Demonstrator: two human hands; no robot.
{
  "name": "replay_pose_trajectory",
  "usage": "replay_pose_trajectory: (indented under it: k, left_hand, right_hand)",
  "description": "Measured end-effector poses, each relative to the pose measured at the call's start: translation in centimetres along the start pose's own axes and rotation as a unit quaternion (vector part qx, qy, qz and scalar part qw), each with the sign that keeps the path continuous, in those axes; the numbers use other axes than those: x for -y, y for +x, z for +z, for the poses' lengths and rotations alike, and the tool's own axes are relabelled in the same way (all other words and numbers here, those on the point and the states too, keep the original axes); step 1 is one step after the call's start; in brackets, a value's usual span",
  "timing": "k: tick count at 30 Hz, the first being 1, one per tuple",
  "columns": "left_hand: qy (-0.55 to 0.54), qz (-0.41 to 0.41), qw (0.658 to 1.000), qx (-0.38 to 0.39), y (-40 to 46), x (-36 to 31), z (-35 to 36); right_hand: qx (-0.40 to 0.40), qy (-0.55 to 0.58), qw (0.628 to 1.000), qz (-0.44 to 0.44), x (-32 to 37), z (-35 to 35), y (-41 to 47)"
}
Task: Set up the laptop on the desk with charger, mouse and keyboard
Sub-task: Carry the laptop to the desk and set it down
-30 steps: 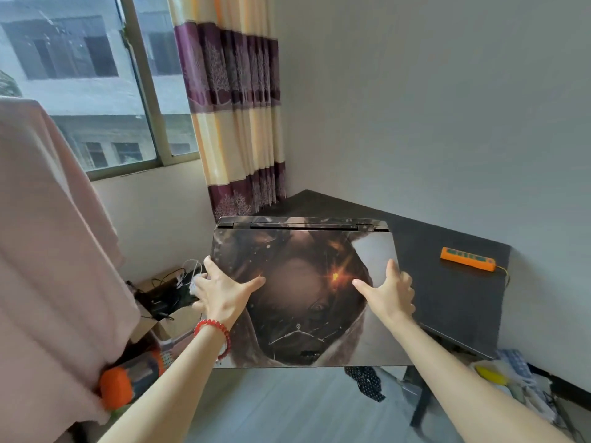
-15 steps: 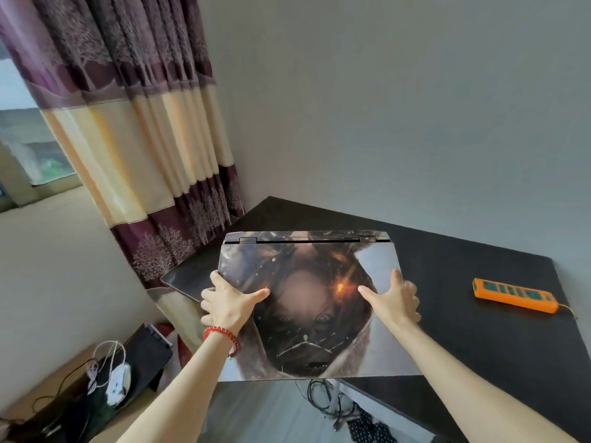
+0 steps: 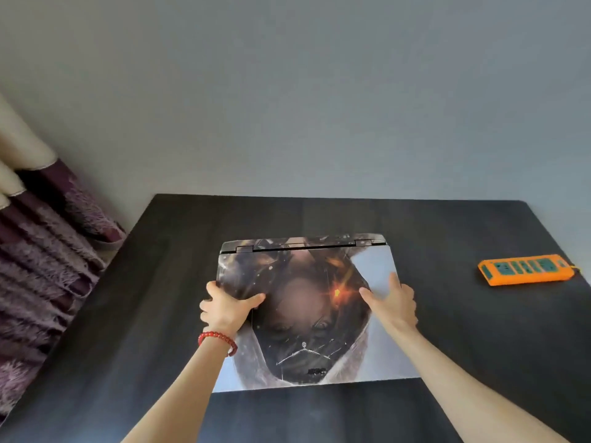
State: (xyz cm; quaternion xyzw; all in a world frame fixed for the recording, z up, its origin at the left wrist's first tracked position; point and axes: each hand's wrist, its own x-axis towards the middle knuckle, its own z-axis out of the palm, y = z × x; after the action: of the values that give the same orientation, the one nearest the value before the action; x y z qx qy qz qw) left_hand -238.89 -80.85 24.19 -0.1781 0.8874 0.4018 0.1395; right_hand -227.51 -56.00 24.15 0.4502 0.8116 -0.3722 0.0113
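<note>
A closed laptop (image 3: 307, 346) with a dark picture on its lid is held over the middle of the black desk (image 3: 128, 314), hinge side away from me. My left hand (image 3: 224, 310), with a red bead bracelet at the wrist, grips its left edge. On the right edge is my right hand (image 3: 391, 306), thumb on top of the lid. I cannot tell whether the laptop rests on the desk or hangs just above it. No charger, mouse or keyboard is in view.
An orange power strip (image 3: 526, 270) lies on the desk at the right, close to its edge. A purple and cream curtain (image 3: 44, 251) hangs at the left. A plain grey wall (image 3: 287, 91) runs behind the desk.
I have carried the laptop from beside the desk to over its middle. The view has swung from the window and floor down onto the desk. Both hands keep their hold.
</note>
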Motion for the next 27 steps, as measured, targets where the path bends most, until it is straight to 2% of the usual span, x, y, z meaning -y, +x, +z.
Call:
replay_pose_trajectory:
  k: [6,11,27]
  left_hand:
    - [0.058,-0.023,0.996,0.070,5.9,-1.8,4.1]
    - [0.084,-0.044,0.991,0.094,7.3,-2.0,6.4]
    - [0.155,-0.019,0.985,0.072,7.9,-3.6,7.8]
  right_hand:
    - [0.007,-0.008,0.996,0.084,-0.4,2.6,3.8]
    - [0.008,-0.021,0.994,0.110,-1.0,3.7,5.7]
    - [-0.007,-0.086,0.990,0.109,-1.5,5.7,9.2]
